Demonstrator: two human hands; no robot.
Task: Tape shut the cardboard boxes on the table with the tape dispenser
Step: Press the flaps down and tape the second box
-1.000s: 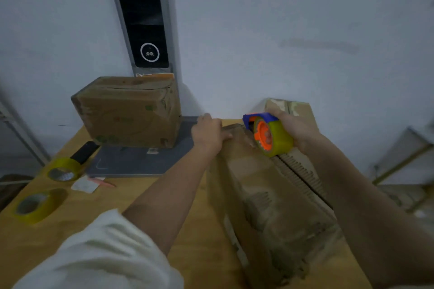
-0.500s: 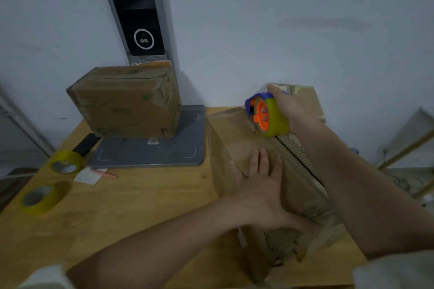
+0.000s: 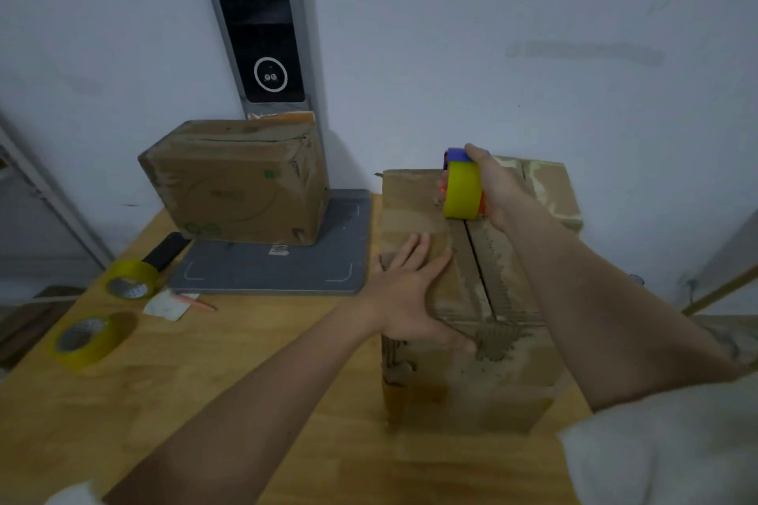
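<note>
A tall cardboard box (image 3: 459,377) stands on the wooden table (image 3: 197,389) in front of me, its two top flaps meeting at a dark centre seam. My left hand (image 3: 414,299) lies flat with straight fingers on the left flap, pressing it down. My right hand (image 3: 492,184) grips the tape dispenser (image 3: 463,189), blue and orange with a yellow tape roll, at the far end of the seam. A second box (image 3: 242,180) stands at the back left. A third box (image 3: 549,189) sits behind the first one, partly hidden by my right arm.
Two loose yellow tape rolls (image 3: 131,283) (image 3: 88,338) lie at the table's left edge, beside a black object (image 3: 166,252) and a scrap of paper (image 3: 166,303). A grey base plate (image 3: 279,266) with a dark upright panel (image 3: 258,20) stands against the white wall.
My left hand left the box's far edge and came down flat on the left flap. The box now faces me squarely. The dispenser stayed at the far end of the seam.
</note>
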